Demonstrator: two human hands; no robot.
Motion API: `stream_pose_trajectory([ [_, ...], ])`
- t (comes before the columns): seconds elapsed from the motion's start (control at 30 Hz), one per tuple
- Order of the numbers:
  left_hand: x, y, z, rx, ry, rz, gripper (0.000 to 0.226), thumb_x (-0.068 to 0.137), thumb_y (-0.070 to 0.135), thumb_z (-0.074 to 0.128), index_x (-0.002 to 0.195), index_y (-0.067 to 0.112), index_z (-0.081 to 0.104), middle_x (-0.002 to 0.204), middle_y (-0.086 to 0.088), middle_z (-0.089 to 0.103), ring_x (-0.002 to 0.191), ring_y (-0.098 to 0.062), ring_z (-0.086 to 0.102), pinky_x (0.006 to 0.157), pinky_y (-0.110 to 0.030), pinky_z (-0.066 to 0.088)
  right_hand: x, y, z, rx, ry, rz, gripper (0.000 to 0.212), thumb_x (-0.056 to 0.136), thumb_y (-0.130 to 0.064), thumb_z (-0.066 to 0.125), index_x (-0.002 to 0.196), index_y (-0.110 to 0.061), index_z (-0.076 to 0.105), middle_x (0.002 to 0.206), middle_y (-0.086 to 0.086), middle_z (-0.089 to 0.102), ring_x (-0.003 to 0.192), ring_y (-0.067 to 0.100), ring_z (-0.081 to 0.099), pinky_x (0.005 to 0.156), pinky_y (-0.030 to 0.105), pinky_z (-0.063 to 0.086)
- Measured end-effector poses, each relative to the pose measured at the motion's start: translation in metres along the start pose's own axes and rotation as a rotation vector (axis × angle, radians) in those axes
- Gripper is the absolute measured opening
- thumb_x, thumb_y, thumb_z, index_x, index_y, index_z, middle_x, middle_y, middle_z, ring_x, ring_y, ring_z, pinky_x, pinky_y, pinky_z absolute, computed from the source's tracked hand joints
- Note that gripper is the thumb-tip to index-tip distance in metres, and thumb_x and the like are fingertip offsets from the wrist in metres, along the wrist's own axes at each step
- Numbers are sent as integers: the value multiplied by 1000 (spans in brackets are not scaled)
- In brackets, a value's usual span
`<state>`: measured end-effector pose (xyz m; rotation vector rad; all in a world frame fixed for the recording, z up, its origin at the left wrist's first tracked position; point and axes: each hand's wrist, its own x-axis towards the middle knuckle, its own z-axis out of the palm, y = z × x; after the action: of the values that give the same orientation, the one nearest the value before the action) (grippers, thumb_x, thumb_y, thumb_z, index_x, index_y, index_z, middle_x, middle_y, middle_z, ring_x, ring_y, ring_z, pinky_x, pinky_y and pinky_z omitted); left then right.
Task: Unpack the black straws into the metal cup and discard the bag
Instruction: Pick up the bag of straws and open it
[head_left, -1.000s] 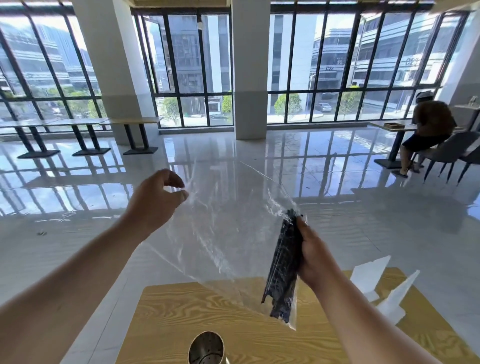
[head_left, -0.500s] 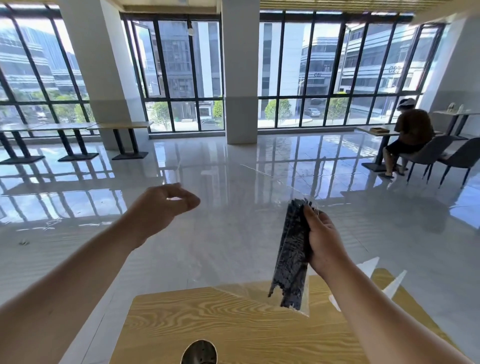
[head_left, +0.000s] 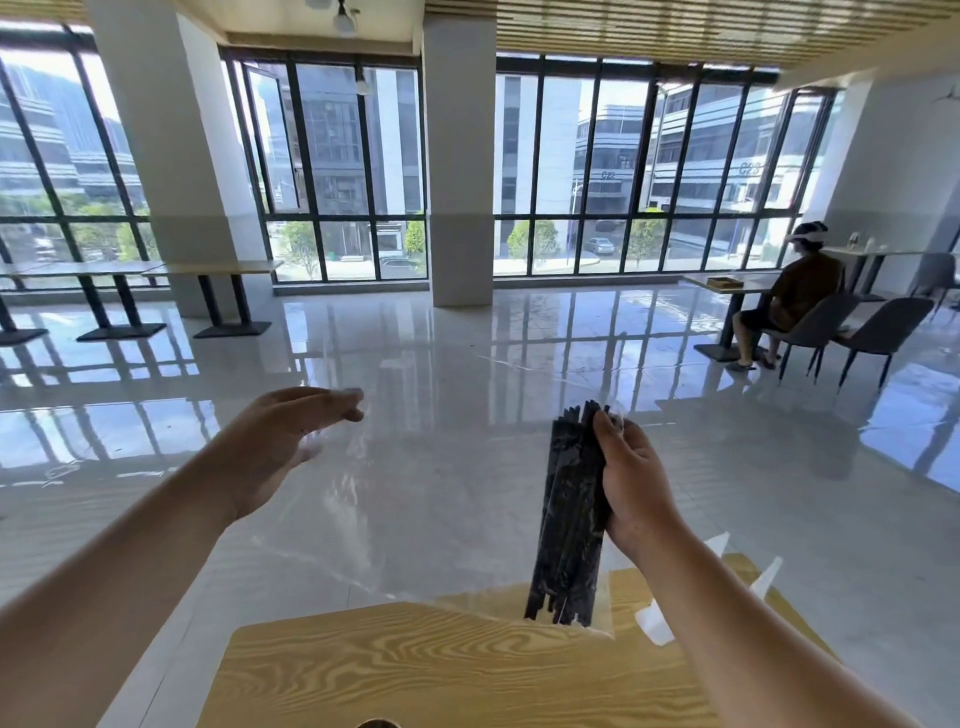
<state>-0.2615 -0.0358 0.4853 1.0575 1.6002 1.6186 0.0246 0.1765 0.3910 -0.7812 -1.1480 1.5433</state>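
My right hand (head_left: 631, 483) grips a bundle of black straws (head_left: 571, 519), held nearly upright above the far edge of the wooden table (head_left: 415, 670). The straws are still inside a clear plastic bag (head_left: 441, 519), which stretches leftward to my left hand (head_left: 291, 441). That hand's thumb and nearly straight fingers appear to pinch the film at the bag's edge. Only a dark sliver of the metal cup (head_left: 376, 723) shows at the bottom edge of the view.
White folded paper pieces (head_left: 657, 623) lie on the table's right side behind my right arm. Glossy floor spreads beyond the table. A seated person (head_left: 800, 296) is at a far table on the right, and bench tables (head_left: 156, 270) stand far left.
The view has tilted up, so the cup has slid almost out of frame. My left hand's fingers have straightened from a tight pinch. The straw bundle has turned more upright.
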Motion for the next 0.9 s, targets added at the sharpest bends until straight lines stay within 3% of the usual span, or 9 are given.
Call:
stream_pose_trajectory([
  [0.03,1,-2,-1,-7,17,9,56,55,56,96,91,15,85,116,1,80,119,-16,70,105,-44,44,-1,-3,1,-4,0,-1,35,107,-42,62,120,-9,66,104,18,73,91,35,72,77,51,60],
  [0.1,3,-3,1,-7,54,29,35,71,46,90,88,16,85,109,-7,81,110,-23,74,96,-43,53,-3,-8,4,-16,14,4,35,107,-48,59,117,-16,70,106,13,77,98,36,75,83,52,61],
  [0.17,7,-6,3,4,121,49,14,90,27,77,85,15,83,105,-9,81,106,-28,75,96,-43,55,-3,-12,6,-27,45,26,36,107,-56,54,118,-28,74,114,6,80,108,32,76,95,54,62],
  [0.3,10,-13,5,18,171,83,13,94,16,73,84,14,81,104,-16,80,103,-34,74,94,-43,55,-2,-21,10,-14,130,74,47,107,-61,49,135,-31,72,133,3,75,125,30,69,111,57,53],
  [0.37,11,-15,5,22,185,95,14,94,16,74,82,16,82,102,-16,80,100,-33,74,93,-44,55,-1,-25,9,-27,118,41,30,109,-45,54,111,-32,80,113,1,81,112,29,74,102,49,56],
  [0.47,12,-18,3,29,216,112,12,92,19,76,82,17,83,97,-13,81,97,-31,75,88,-41,56,2,-29,4,-54,78,-36,32,108,-24,60,83,-26,79,78,4,73,84,28,69,79,40,52],
  [0.73,9,-34,-9,172,229,91,5,87,30,82,90,27,85,107,-18,78,109,-40,69,96,-47,52,-6,-48,-13,-109,18,-117,18,106,-21,65,103,-19,83,95,4,82,94,24,74,71,35,58],
  [0.83,6,-43,-7,158,235,89,3,85,33,84,86,30,85,94,-1,82,97,-24,71,91,-42,53,-8,-65,-11,-135,34,-221,17,104,-23,69,99,-24,85,98,3,82,97,23,75,81,41,58],
  [0.9,6,-50,-3,134,251,75,5,84,34,84,83,29,84,79,8,79,79,-17,64,76,-34,49,-9,-72,-1,-247,6,-313,17,102,-23,71,94,-28,86,97,0,84,100,22,77,89,44,60],
])
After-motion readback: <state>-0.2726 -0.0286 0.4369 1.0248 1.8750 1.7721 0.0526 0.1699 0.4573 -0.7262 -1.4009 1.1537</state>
